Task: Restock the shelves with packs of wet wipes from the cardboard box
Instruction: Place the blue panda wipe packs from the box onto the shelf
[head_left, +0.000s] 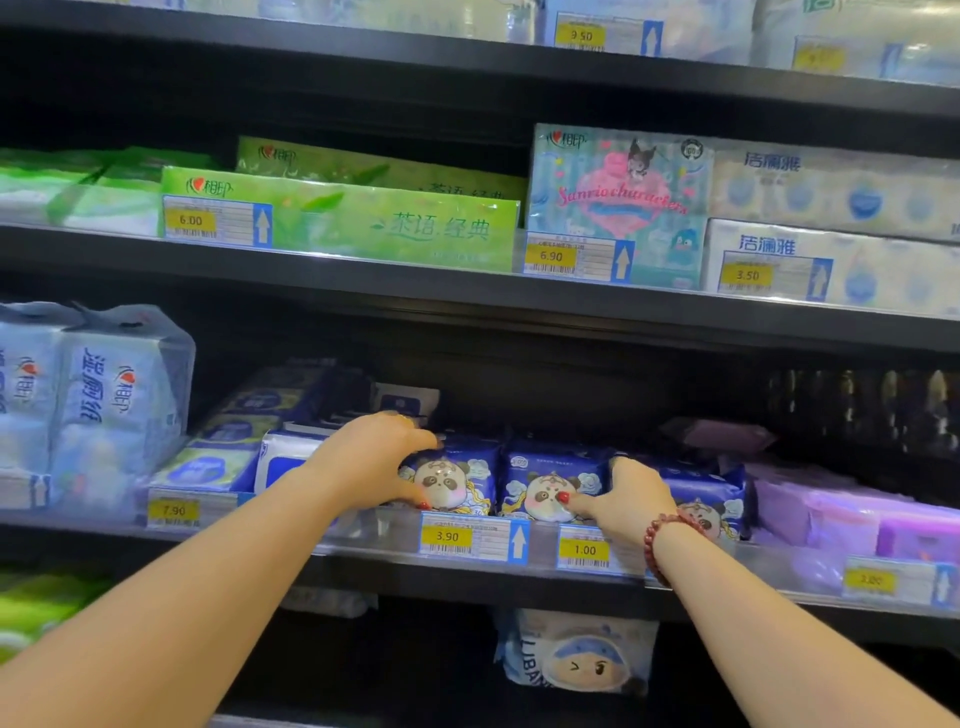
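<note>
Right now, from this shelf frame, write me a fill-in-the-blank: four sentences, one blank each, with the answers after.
1. The left hand grips a dark blue pack printed with a cartoon ____.
2. The yellow price tag just below that pack reads ____.
3. The red bead bracelet sits on the person's ____ wrist.
4. The neighbouring packs at the right end of this shelf are coloured ____.

Missing words: panda; 3.90; right; purple.

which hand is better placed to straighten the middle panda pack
Right. The right hand has its thumb on the middle dark blue panda-print wipes pack; the left hand grips the leftmost pack.
</note>
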